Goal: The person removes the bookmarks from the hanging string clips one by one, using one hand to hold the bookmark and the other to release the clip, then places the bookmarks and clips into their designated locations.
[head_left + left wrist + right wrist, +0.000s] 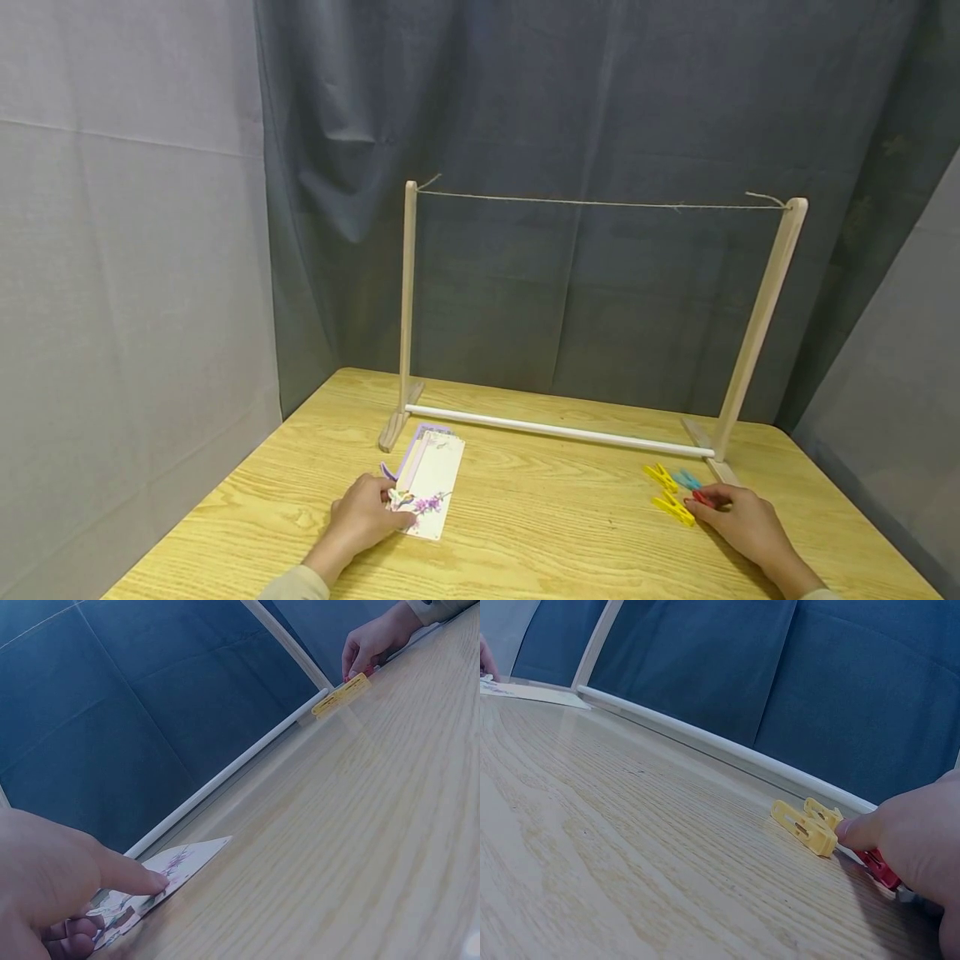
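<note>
At the left of the table my left hand (pixel 365 514) grips the near left edge of a stack of paper cards. The top card (pixel 439 467) is cream with pink blossoms and a bird; the thumb lies over its printed face (pixel 176 862) and the other fingers curl at its edge. A purple-edged card (pixel 424 428) shows from beneath. On the right, my right hand (pixel 744 521) pinches a red clothespin (pixel 702 498), also seen in the right wrist view as a red clothespin (pixel 879 868) partly hidden by the fingers. Close by lie two yellow clothespins (pixel 673 507) and a blue clothespin (pixel 686 480).
Behind the cards and clothespins stands a wooden frame with a left post (pixel 408 292), a right post (pixel 759 333) and a white bottom bar (pixel 558 431). A thin string (pixel 600 202) runs between the post tops. Dark curtain (pixel 525 100) hangs behind the wooden table (pixel 540 533).
</note>
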Action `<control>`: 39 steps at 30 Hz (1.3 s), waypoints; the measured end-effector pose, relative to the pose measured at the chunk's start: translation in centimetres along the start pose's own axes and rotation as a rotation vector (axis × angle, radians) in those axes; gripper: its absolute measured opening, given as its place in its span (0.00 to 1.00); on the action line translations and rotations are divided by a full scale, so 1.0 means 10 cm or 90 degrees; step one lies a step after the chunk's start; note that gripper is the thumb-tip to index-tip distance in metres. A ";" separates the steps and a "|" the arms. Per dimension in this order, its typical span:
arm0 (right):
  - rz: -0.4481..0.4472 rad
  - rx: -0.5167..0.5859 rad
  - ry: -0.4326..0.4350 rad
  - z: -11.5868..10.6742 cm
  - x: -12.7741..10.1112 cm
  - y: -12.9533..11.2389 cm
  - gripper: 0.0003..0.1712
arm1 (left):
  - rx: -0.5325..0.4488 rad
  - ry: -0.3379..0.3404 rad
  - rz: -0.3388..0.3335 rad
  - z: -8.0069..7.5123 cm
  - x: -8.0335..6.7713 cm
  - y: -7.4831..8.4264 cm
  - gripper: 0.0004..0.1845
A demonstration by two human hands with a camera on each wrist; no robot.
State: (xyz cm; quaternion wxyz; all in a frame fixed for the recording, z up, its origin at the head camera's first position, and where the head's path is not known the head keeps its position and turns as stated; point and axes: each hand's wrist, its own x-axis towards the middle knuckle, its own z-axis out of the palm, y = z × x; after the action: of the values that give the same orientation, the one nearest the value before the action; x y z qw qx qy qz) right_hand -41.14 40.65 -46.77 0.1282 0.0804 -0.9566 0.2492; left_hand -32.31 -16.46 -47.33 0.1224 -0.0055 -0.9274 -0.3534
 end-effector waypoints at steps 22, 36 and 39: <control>0.000 -0.005 -0.001 0.01 0.00 0.01 0.32 | -0.011 -0.007 -0.006 0.01 -0.01 0.00 0.29; 0.002 -0.005 -0.002 0.01 0.00 0.01 0.33 | -0.014 -0.011 -0.004 -0.02 -0.02 0.02 0.31; 0.003 -0.007 -0.002 0.01 0.00 0.01 0.33 | -0.013 -0.011 -0.004 -0.02 -0.02 0.02 0.33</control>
State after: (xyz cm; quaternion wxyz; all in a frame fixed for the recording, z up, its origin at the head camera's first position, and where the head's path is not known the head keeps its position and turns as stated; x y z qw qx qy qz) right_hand -41.15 40.69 -46.85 0.1269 0.0778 -0.9583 0.2440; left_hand -32.10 -16.41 -47.07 0.1130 -0.0067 -0.9247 -0.3634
